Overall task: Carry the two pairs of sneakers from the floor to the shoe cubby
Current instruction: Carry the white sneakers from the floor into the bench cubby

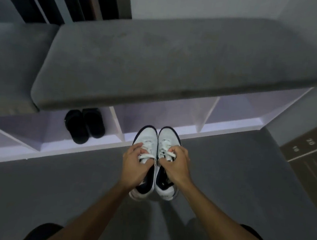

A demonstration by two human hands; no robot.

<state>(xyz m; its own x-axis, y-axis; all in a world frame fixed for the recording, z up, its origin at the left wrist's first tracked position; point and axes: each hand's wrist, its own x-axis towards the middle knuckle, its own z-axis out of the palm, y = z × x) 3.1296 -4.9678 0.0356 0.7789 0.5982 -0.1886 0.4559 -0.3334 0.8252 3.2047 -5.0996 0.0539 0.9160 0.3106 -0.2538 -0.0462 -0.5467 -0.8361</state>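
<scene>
Before the shoe cubby (122, 136), I am holding one white sneaker in each grip, left hand (136, 167) and right hand (176, 165), toes aimed at the empty middle compartment; sliding them in comes next.

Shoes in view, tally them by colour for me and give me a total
White sneakers: 2, one held by the left hand, one held by the right hand
Black slides: 2, a pair in a cubby compartment
Total: 4 shoes
</scene>
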